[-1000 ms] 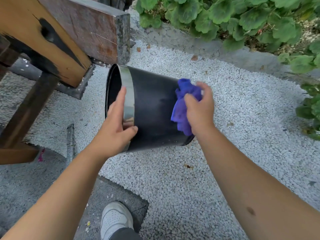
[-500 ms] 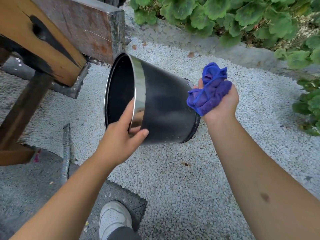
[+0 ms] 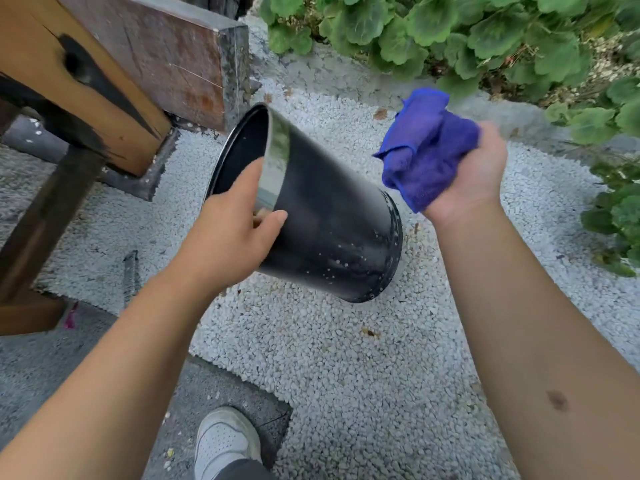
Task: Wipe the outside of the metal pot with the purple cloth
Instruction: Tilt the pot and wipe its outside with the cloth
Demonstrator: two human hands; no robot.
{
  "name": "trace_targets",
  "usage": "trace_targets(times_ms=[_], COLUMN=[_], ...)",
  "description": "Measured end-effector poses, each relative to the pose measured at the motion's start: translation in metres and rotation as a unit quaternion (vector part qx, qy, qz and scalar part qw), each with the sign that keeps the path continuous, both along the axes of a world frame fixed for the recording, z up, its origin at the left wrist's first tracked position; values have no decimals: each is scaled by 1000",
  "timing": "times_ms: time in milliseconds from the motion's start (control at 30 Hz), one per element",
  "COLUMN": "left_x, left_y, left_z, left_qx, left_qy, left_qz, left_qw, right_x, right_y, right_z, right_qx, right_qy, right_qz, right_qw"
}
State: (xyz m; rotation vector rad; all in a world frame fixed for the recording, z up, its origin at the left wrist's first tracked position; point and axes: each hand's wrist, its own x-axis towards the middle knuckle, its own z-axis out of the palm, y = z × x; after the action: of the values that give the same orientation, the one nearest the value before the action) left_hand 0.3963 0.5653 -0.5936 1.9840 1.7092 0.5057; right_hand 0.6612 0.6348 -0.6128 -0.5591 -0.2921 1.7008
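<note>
A black metal pot (image 3: 332, 220) with a shiny steel band at its rim is held tilted on its side above white gravel, its mouth facing upper left and its base lower right. My left hand (image 3: 232, 233) grips the rim, thumb on the outer wall and fingers inside. White specks dot the wall near the base. My right hand (image 3: 474, 174) is palm-up to the right of the pot, shut on a bunched purple cloth (image 3: 426, 147). The cloth is off the pot, a short gap away from its upper right side.
White gravel (image 3: 346, 358) covers the ground. Wooden bench beams (image 3: 104, 81) stand at upper left, close to the pot's mouth. Green leafy plants (image 3: 485, 36) line a concrete kerb at the top and right. My white shoe (image 3: 225, 441) rests on grey paving at the bottom.
My right hand lifted the cloth off the pot's wall, turned palm-up and moved right. My left hand tipped the pot so its base swung lower right.
</note>
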Motion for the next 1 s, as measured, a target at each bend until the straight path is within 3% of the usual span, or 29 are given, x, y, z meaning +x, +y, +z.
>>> trace_targets(times_ms=[67,133,200,233,333,367,433,500,633,700,867,1000], left_x=[-10,-18,-19,-17,-14,-15,-20,-25,-22,-20,-22,-24], left_y=[-8,-12,-14,-14,-13,-11,-10,-12,-15,-13,-8,-2], left_z=[-10,-18,-21,-22,-25,-25,-25,-24,-22,-22,-22,-24], left_qx=[40,89,89,86,88,83,62,42,33,36,29,19], left_qy=[41,57,50,47,25,13,-9,-19,-20,-20,-40,-68], left_qz=[-21,-65,-88,-90,-83,-79,-59,-40,-37,-42,-23,-18], left_qw=[998,992,991,991,992,993,996,998,999,998,999,997], right_x=[-6,-27,-59,-75,-105,-105,-95,-78,-54,-53,-75,-126], right_y=[2,-8,-25,-34,-49,-48,-47,-48,-59,-58,-53,-69], right_z=[-1,-3,-7,-11,-28,-33,-45,-62,-75,-70,-35,-5], right_qx=[-7,-51,-20,25,183,186,154,97,-31,-49,-9,215], right_qy=[-172,-346,-451,-518,-714,-737,-756,-758,-641,-603,-630,-691], right_qz=[-35,-68,-12,23,49,48,38,22,15,-11,-57,-115], right_qw=[984,934,892,855,674,648,635,645,767,796,774,680])
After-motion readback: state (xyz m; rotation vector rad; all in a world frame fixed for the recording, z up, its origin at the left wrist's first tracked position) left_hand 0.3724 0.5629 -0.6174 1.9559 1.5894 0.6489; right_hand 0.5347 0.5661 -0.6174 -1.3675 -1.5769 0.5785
